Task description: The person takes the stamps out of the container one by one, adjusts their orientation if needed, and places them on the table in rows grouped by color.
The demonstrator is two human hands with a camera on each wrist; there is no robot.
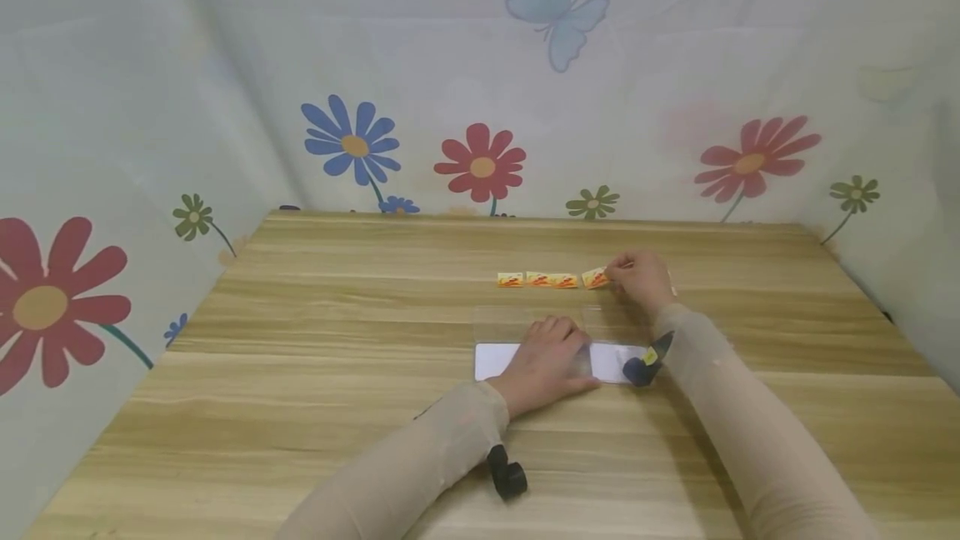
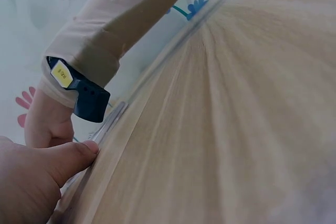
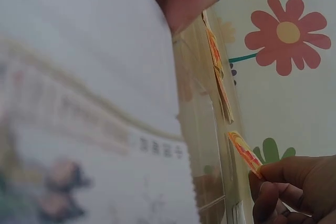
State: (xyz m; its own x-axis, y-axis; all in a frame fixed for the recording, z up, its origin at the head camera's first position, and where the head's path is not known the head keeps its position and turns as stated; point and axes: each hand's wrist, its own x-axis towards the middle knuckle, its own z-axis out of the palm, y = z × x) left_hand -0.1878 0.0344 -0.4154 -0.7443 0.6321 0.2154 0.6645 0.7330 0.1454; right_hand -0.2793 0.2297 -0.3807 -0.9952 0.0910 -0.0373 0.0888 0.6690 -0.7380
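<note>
Card (image 1: 595,278) is tilting, pinched by right grip (image 1: 641,277); left grip (image 1: 546,361) is resting released on paper (image 1: 495,357); slipping might be nudging neighbouring cards (image 1: 542,279).

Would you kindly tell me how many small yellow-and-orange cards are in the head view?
4 visible: the first card at the row's left end, the second card and third card side by side, and the fourth card pinched by the right hand. That hand may hide more.
</note>
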